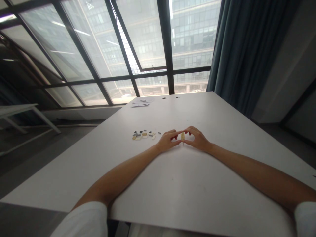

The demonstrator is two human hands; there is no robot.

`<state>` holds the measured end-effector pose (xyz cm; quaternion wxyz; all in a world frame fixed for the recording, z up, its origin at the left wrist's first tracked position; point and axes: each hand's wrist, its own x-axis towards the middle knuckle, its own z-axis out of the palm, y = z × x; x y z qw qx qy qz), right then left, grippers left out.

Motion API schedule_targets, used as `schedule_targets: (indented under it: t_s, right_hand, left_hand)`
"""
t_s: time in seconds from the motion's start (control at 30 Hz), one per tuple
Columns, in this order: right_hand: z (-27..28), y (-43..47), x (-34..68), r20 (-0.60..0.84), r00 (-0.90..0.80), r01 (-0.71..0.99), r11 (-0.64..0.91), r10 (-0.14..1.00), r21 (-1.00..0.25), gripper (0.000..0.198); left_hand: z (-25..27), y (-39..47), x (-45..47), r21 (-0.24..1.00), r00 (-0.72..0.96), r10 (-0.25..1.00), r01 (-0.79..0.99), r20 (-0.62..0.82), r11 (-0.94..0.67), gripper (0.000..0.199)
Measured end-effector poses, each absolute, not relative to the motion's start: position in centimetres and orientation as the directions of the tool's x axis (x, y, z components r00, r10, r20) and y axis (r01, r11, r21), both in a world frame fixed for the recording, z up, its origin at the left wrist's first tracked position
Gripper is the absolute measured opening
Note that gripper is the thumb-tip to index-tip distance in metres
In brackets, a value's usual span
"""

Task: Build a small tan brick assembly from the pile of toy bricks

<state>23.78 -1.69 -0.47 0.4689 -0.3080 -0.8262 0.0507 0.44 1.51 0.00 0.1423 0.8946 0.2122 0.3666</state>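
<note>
A small pale-yellow piece made of toy building bricks (183, 135) is held upright between my two hands, above the white table. My left hand (168, 140) grips its left side with thumb and fingertips. From the right, my right hand (196, 139) pinches the same piece in the same way. Its studs or ridges are too small to make out clearly. Left of my left hand lies a loose group of toy bricks (144, 134) in tan, cream, grey and black. One small grey brick (159, 133) lies apart, close to the left hand.
The white table (172, 191) stretches away toward the windows. Papers (141, 103) lie at its far left, and a small dark round object (164, 98) sits near the far edge. A blue curtain (237, 56) hangs on the right. Another table (19, 110) stands to the left.
</note>
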Motion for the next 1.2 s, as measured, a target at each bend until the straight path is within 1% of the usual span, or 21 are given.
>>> schedule_targets:
  t_s: [0.4,0.67,0.9,1.2]
  right_hand:
    - [-0.75,-1.31,23.89,0.755,-0.336,0.432,0.804,0.563,-0.408,0.03]
    - [-0.95,-1.25,23.82,0.734,-0.316,0.442,0.778,0.601,-0.447,0.03]
    - [-1.07,-1.09,23.79,0.728,-0.283,0.436,0.76,0.624,-0.482,0.027]
    - [-1.2,-0.93,23.65,0.721,-0.253,0.43,0.742,0.645,-0.514,0.025]
  left_hand:
    - [0.07,1.3,0.48,0.412,0.663,0.468,0.256,0.584,-0.875,0.051]
    - [-0.34,1.58,0.35,0.44,0.685,0.477,0.247,0.55,-0.863,0.052]
    - [-0.45,1.49,0.38,0.465,0.69,0.486,0.238,0.537,-0.853,0.042]
    - [-0.03,1.2,0.53,0.466,0.685,0.487,0.237,0.541,-0.852,0.039]
